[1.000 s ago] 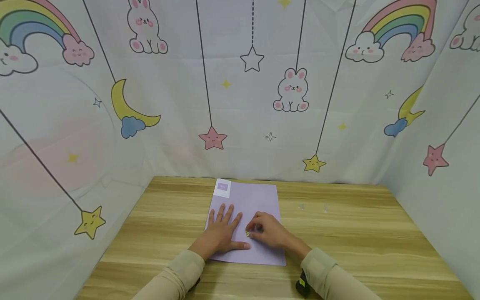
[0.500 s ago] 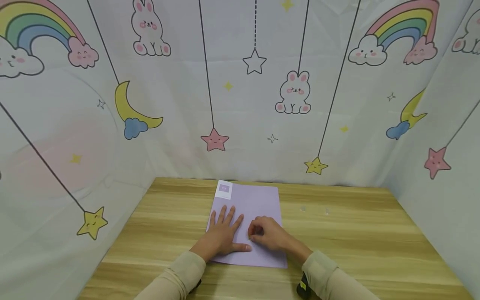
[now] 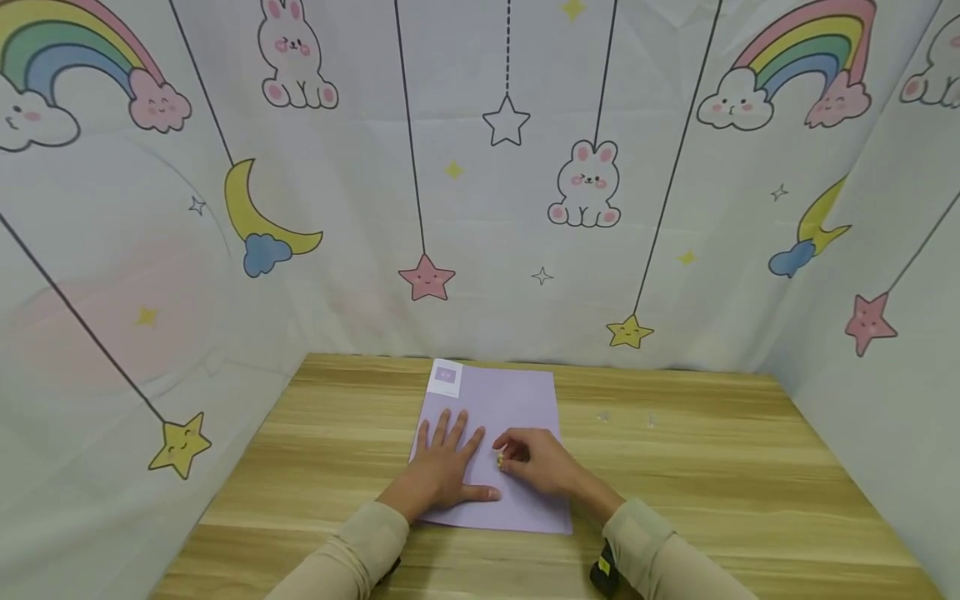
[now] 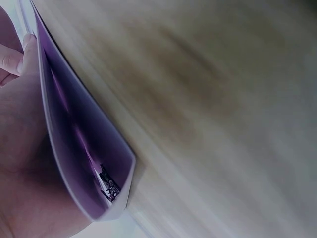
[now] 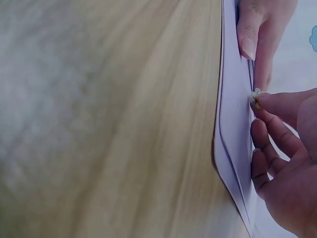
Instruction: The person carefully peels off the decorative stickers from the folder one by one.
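Observation:
A lilac file folder (image 3: 517,396) lies on the wooden table, a white label (image 3: 445,378) at its upper left corner. My left hand (image 3: 438,475) rests on it with the fingers spread and the thumb pointing right. Beside that thumb, my right hand (image 3: 543,462) pinches a tiny yellow-and-whitish piece (image 3: 500,460) between thumb and forefinger, right at the folder's surface. What kind of thing it is, I cannot tell. The right wrist view shows the piece (image 5: 255,99) at the thumb tip. From the left wrist, the folder's edge gapes, and a dark metal clip (image 4: 110,186) shows inside.
Two small clear bits (image 3: 603,416) lie on the table right of the folder. A black device (image 3: 604,573) sits under the right sleeve. White cloth (image 3: 495,317) printed with stars, rabbits and rainbows hangs behind the table and along its sides.
The right hand shifts slightly over the folder. The tiny piece was nearly covered by the fingers half a second ago and shows again now. The left hand stays in place.

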{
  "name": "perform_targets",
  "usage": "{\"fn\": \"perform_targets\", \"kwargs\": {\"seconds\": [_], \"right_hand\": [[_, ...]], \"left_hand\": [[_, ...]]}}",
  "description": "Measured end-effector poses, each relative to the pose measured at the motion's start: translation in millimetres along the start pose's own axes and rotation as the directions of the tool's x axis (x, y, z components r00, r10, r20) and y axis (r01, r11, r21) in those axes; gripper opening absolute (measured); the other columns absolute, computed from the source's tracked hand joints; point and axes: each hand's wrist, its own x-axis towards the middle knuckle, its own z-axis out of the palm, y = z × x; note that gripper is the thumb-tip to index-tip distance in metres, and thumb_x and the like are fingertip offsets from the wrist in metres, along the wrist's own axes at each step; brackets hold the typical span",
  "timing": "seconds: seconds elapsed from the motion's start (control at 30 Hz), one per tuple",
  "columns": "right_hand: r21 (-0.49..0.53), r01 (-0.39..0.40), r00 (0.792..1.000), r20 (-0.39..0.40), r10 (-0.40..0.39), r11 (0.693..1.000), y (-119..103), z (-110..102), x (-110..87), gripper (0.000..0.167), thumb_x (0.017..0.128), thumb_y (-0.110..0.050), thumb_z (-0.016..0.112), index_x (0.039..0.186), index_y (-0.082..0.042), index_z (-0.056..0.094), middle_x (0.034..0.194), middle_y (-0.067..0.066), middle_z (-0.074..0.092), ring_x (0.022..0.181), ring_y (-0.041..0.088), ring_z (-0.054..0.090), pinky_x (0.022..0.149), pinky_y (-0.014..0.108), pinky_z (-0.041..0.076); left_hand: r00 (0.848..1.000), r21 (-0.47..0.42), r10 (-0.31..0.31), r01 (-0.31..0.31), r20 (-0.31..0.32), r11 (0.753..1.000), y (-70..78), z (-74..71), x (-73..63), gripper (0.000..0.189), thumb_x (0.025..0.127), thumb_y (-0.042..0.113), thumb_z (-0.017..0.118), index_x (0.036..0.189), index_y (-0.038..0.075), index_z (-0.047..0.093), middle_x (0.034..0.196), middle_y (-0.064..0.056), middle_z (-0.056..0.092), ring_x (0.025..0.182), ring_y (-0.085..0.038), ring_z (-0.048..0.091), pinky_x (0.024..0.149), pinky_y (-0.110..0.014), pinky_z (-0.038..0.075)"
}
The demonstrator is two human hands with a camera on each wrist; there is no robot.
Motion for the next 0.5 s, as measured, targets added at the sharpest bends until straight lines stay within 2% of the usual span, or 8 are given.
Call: {"fn": "perform_targets", "kwargs": {"seconds": [0.17, 0.27, 0.4, 0.5], "right_hand": [[0.028, -0.008, 1.000, -0.015, 0.008, 1.000, 1.3, -1.3, 0.0, 0.010, 0.095, -0.005, 0.078, 0.098, -0.014, 0.075, 0.087, -0.010, 0.069, 0.081, 0.006, 0.064, 0.076, 0.028, 0.054], [0.041, -0.002, 1.000, -0.026, 0.003, 0.999, 2.7, -2.2, -0.3, 0.015, 0.094, -0.004, 0.078, 0.092, -0.017, 0.072, 0.086, -0.011, 0.069, 0.082, 0.006, 0.064, 0.076, 0.028, 0.054], [0.020, 0.003, 0.998, -0.061, -0.001, 1.000, 3.9, -4.8, -0.9, 0.018, 0.093, -0.004, 0.078, 0.090, -0.021, 0.073, 0.087, -0.012, 0.066, 0.083, 0.007, 0.062, 0.076, 0.028, 0.053], [0.006, -0.005, 0.997, -0.076, 0.006, 1.000, 3.5, -7.9, -1.4, 0.014, 0.095, -0.007, 0.077, 0.092, -0.020, 0.075, 0.088, -0.012, 0.064, 0.083, 0.008, 0.060, 0.076, 0.028, 0.052]], "left_hand": [[1.000, -0.004, -0.001, 0.001, 0.004, 1.000, 0.2, -1.0, -0.8, 0.108, 0.088, 0.084, 0.059, 0.167, 0.014, 0.035, 0.174, -0.023, 0.019, 0.160, -0.048, 0.010, 0.123, -0.071, 0.011], [1.000, -0.007, 0.000, 0.000, 0.004, 1.000, 0.0, -0.6, -0.9, 0.108, 0.088, 0.084, 0.059, 0.167, 0.014, 0.035, 0.174, -0.023, 0.020, 0.160, -0.048, 0.011, 0.123, -0.071, 0.011], [1.000, -0.010, 0.004, -0.004, 0.000, 1.000, -0.1, -0.2, -0.4, 0.108, 0.088, 0.083, 0.059, 0.167, 0.013, 0.036, 0.173, -0.024, 0.020, 0.160, -0.049, 0.010, 0.123, -0.072, 0.011], [1.000, -0.010, 0.006, -0.006, 0.000, 1.000, -0.2, 0.3, 0.4, 0.107, 0.089, 0.082, 0.060, 0.167, 0.013, 0.036, 0.173, -0.024, 0.019, 0.159, -0.050, 0.010, 0.122, -0.072, 0.010]]}}
